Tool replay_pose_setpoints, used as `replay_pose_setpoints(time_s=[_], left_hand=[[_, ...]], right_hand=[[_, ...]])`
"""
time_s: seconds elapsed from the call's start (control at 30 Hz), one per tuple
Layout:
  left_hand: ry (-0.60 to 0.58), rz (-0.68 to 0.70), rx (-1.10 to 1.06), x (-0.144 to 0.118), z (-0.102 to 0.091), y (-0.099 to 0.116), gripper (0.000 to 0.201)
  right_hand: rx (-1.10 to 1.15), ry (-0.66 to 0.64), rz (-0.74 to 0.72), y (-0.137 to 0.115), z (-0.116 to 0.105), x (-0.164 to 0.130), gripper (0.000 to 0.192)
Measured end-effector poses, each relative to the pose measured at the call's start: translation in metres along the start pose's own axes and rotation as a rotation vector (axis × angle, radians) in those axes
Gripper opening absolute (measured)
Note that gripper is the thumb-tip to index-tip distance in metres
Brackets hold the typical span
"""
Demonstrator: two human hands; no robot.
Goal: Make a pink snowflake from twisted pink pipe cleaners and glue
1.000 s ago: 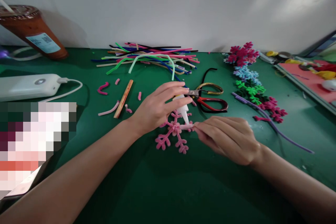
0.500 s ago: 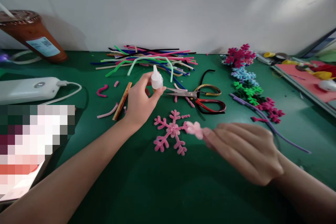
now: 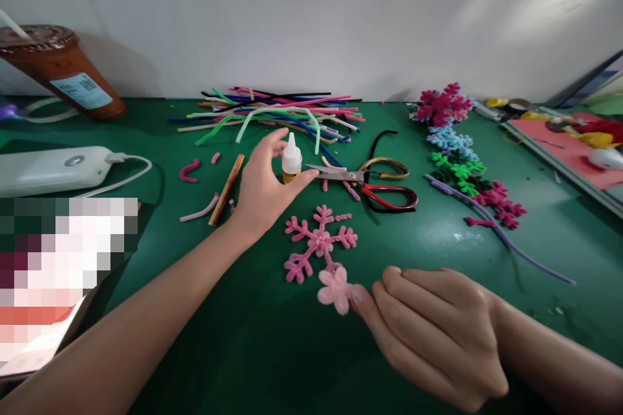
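On green mat (image 3: 243, 337) | glue bottle (image 3: 291, 159) base hidden by left hand (image 3: 263, 188)

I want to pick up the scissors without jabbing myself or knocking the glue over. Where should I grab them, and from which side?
Take the scissors by the loop handles, gold and red, reaching in from the right. The handles lie flat and open on the green table, clear of clutter. The blades point left, toward the glue bottle at the left hand, so coming from that side meets the tips.

two hands, one glue bottle (image 3: 291, 162), one pair of scissors (image 3: 370, 181), one drink cup (image 3: 63, 71), one power bank (image 3: 53, 168).
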State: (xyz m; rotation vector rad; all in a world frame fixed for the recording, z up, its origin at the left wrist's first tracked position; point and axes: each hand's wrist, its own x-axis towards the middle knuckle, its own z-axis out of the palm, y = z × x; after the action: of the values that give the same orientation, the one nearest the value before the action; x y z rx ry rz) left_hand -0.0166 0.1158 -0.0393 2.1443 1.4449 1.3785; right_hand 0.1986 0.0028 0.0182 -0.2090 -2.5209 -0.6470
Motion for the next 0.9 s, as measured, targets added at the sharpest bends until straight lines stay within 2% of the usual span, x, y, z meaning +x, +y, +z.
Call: replay_pose_setpoints(time_s=[0.1, 0.17, 0.27, 0.37, 0.43, 0.47, 0.57, 0.7, 0.9], left_hand=[[0.146, 0.055, -0.050, -0.001, -0.007, 0.005, 0.047], [0.248, 0.103, -0.054, -0.001, -0.013, 0.010, 0.031], [0.301, 0.198, -0.032, -0.004, -0.019, 0.019, 0.016], [0.229, 0.344, 0.022, -0.007, -0.022, 0.027, 0.007], [0.166, 0.404, 0.052, -0.009, -0.020, 0.031, 0.005], [0.133, 0.410, 0.060, -0.010, -0.019, 0.033, 0.005], [0.036, 0.386, 0.061, -0.014, -0.015, 0.038, 0.007], [-0.110, 0.334, 0.059, -0.025, -0.019, 0.038, 0.009], [-0.176, 0.323, 0.036, -0.038, -0.031, 0.031, 0.009]], right_hand=[[0.035, 0.032, 0.062, 0.000, 0.003, -0.003, 0.004], [0.111, 0.040, 0.205, 0.000, 0.010, -0.007, 0.006], [0.304, 0.041, 0.601, 0.001, 0.023, -0.011, 0.009], [0.609, -0.026, 1.090, 0.006, 0.031, -0.011, 0.013], [0.889, -0.128, 1.321, 0.009, 0.032, -0.009, 0.018], [1.017, -0.174, 1.388, 0.011, 0.031, -0.008, 0.020], [1.260, -0.227, 1.478, 0.017, 0.030, -0.005, 0.024], [1.424, -0.208, 1.563, 0.021, 0.034, 0.000, 0.026], [1.415, -0.312, 1.636, 0.022, 0.045, 0.007, 0.023]])
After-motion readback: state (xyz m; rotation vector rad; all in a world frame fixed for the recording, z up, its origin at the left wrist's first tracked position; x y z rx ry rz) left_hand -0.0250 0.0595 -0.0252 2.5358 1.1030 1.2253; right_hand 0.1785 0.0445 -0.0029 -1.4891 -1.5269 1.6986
